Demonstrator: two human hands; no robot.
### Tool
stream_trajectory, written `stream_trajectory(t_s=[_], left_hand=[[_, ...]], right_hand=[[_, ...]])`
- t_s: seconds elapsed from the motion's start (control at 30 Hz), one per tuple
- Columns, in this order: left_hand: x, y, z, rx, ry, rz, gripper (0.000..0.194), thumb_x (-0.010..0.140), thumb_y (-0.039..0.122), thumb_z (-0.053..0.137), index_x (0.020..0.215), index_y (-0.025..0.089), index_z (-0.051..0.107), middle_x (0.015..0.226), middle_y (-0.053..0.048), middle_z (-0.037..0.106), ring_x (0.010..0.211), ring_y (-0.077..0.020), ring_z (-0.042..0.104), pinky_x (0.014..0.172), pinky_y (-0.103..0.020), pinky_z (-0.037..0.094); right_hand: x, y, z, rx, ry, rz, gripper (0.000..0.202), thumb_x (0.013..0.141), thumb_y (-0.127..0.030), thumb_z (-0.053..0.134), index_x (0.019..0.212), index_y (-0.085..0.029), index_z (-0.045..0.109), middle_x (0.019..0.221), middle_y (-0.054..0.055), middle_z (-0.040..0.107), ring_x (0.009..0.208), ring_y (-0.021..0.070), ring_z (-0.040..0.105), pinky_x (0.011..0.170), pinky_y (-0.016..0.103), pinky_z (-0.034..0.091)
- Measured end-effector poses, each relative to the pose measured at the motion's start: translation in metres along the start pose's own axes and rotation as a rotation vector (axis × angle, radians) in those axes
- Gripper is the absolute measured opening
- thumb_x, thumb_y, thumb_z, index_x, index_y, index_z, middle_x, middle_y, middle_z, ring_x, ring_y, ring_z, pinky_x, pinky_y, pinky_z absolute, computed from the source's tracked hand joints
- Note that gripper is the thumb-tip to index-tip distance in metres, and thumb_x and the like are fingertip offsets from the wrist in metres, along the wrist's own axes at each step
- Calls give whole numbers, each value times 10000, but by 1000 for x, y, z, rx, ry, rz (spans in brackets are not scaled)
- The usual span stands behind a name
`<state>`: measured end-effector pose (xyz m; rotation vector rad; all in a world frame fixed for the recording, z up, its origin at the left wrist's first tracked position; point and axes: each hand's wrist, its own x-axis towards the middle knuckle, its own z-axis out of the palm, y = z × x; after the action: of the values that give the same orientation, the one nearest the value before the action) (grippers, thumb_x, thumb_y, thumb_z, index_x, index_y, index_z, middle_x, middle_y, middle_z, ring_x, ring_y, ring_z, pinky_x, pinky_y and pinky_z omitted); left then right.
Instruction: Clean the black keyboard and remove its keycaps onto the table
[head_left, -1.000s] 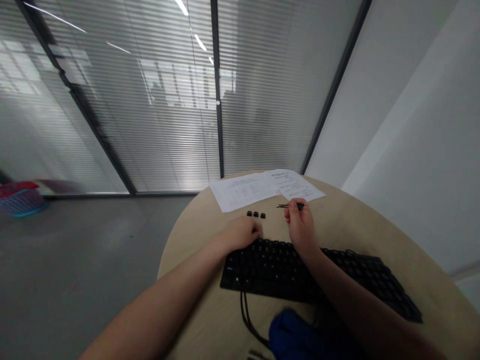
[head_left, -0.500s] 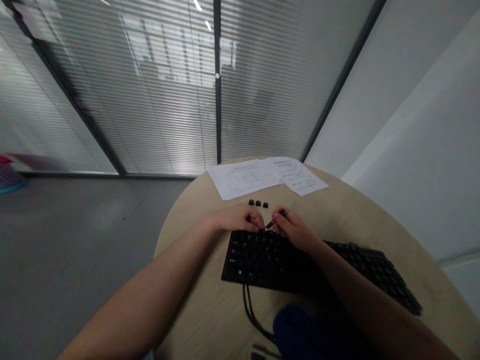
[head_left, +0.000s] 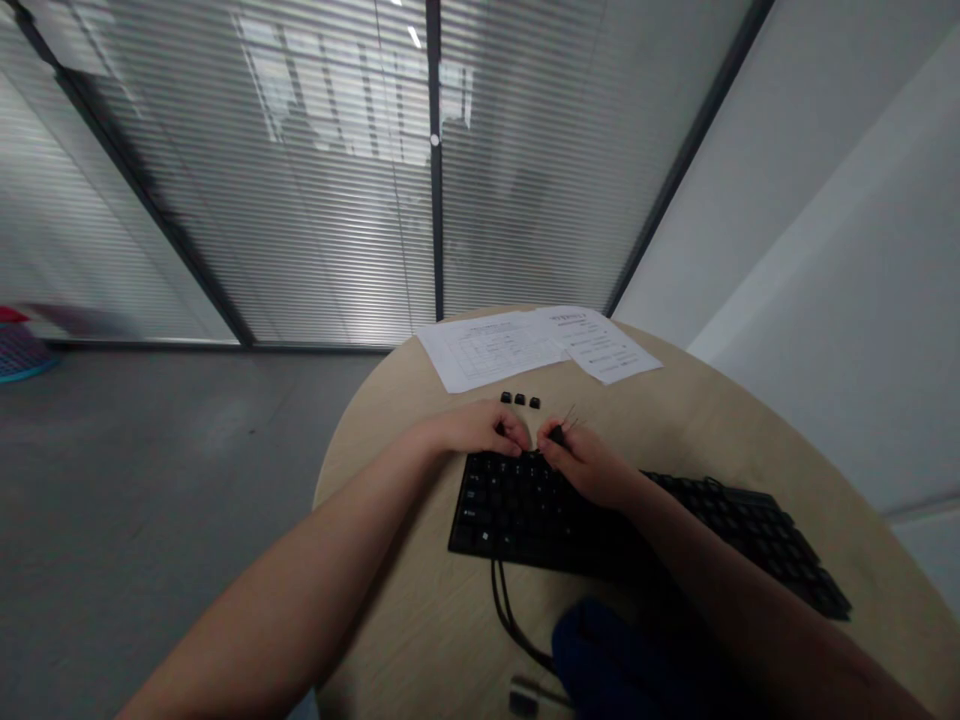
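Observation:
A black keyboard (head_left: 517,505) lies on the round wooden table, partly covered by my right forearm. At its far edge my left hand (head_left: 491,430) is closed, thumb and fingertips pinched low against the top row; whatever they hold is hidden. Close beside it, my right hand (head_left: 585,458) grips a small dark tool (head_left: 556,435), with thin wires sticking out past the fingers. The tool's lower end is hidden by the fingers. Three loose black keycaps (head_left: 520,399) sit in a row on the table just beyond my hands.
Printed papers (head_left: 495,350) lie at the table's far side. Black cable (head_left: 506,615) runs from the keyboard's near edge past a dark blue cloth-like thing (head_left: 600,650) and a plug (head_left: 523,695). A basket (head_left: 26,350) stands on the floor far left, by the blinds.
My right hand has turned and come closer to my left. The tool's shaft, visible before between the hands, is now mostly covered by my fingers. The keycaps stay in their row.

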<state>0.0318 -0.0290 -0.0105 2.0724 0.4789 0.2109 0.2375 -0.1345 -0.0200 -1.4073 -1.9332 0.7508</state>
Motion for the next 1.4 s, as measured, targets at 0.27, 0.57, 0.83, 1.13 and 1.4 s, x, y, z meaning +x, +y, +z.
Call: stream_trajectory(t_s=[0.27, 0.57, 0.83, 1.13, 1.4], left_hand=[[2, -2, -1, 48, -37, 1, 195, 784, 248, 670, 932, 207, 791, 841, -2, 762, 781, -156, 655, 740, -272, 467], [1, 1, 0, 9, 53, -19, 202, 751, 196, 682, 939, 161, 746, 857, -28, 734, 779, -159, 650, 712, -272, 477], [4, 10, 10, 30, 217, 14, 274, 776, 304, 720, 1008, 159, 724, 799, -23, 700, 727, -154, 638, 654, -260, 465], [7, 11, 13, 133, 300, 38, 159, 785, 217, 675, 931, 163, 710, 811, -10, 713, 668, -131, 600, 632, -252, 451], [8, 1, 7, 119, 421, 40, 145, 793, 244, 692, 915, 176, 731, 741, 6, 679, 653, -129, 576, 629, -248, 434]], right_hand=[[-2, 1, 2, -40, 15, -68, 166, 933, -375, 523, 866, -232, 576, 752, 29, 647, 729, 208, 592, 711, 335, 437], [3, 14, 4, 225, 201, 63, 349, 953, -564, 471, 804, -249, 467, 566, -53, 454, 487, 144, 428, 491, 284, 341], [5, 13, 6, 194, 247, 9, 280, 969, -479, 458, 828, -240, 494, 589, -47, 470, 508, 144, 435, 523, 291, 350], [5, 9, 7, 235, 250, -23, 235, 963, -428, 459, 836, -236, 505, 627, -44, 501, 536, 137, 448, 547, 284, 362], [8, 23, 5, 257, 410, 29, 201, 919, -385, 503, 779, -242, 527, 589, -51, 468, 534, 149, 445, 548, 290, 346]])
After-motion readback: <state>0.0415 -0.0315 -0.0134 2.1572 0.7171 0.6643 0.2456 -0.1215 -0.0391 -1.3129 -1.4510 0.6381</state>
